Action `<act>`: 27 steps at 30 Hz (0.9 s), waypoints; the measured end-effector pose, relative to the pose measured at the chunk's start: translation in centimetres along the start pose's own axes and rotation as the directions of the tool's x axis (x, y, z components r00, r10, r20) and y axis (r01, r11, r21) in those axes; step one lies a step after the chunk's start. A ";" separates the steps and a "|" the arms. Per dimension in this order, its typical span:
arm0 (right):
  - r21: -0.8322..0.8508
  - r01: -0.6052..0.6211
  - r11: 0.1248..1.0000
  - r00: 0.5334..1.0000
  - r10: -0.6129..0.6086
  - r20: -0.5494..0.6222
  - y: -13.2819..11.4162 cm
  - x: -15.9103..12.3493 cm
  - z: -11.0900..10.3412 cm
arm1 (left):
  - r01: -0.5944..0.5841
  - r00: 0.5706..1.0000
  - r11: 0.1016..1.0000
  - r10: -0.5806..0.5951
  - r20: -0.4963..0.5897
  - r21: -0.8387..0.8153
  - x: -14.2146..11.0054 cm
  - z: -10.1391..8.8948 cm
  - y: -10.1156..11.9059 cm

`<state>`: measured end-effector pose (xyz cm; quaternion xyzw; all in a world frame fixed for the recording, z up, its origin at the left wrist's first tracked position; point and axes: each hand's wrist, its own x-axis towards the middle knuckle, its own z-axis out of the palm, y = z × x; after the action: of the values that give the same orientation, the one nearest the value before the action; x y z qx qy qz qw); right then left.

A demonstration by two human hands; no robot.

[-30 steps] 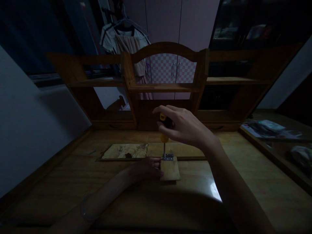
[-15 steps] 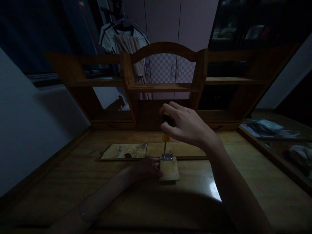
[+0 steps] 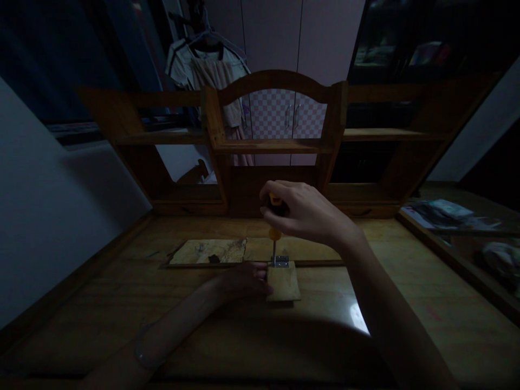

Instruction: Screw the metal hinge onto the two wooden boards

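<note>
In one dim room (image 3: 40,216), on one desk (image 3: 323,290), one screwdriver (image 3: 275,234) is clamped by the right hand (image 3: 304,211), one block (image 3: 283,283) touched by the left hand (image 3: 239,281), whose grip cannot be told.

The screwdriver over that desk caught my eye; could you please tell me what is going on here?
A person's right hand grips a yellow-and-black screwdriver nearly upright, its tip at the left end of a metal hinge. The hinge sits at the far edge of a small wooden piece, and the left hand touches that piece's left side. A longer board lies just behind.
</note>
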<state>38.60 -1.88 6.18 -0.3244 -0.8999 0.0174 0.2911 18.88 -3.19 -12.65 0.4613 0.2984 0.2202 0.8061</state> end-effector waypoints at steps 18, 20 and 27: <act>-0.255 -0.114 0.960 0.993 0.110 -0.031 -0.3 -0.2 -0.1 | -0.019 1.000 1.000 0.019 -0.022 0.013 -0.1 0.4 0.1; -0.277 -0.118 0.954 0.993 0.113 -0.035 -0.3 -0.2 -0.1 | -0.010 1.000 1.000 0.010 -0.028 0.017 -0.1 0.3 0.1; -0.311 -0.098 0.945 0.995 0.089 -0.045 -0.1 -0.1 0.1 | -0.012 1.000 1.000 0.012 -0.014 0.029 0.2 0.0 -0.4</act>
<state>38.56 -1.99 6.07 -0.4088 -0.8704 -0.1165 0.2485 19.07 -3.21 -13.03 0.4729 0.3046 0.2240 0.7959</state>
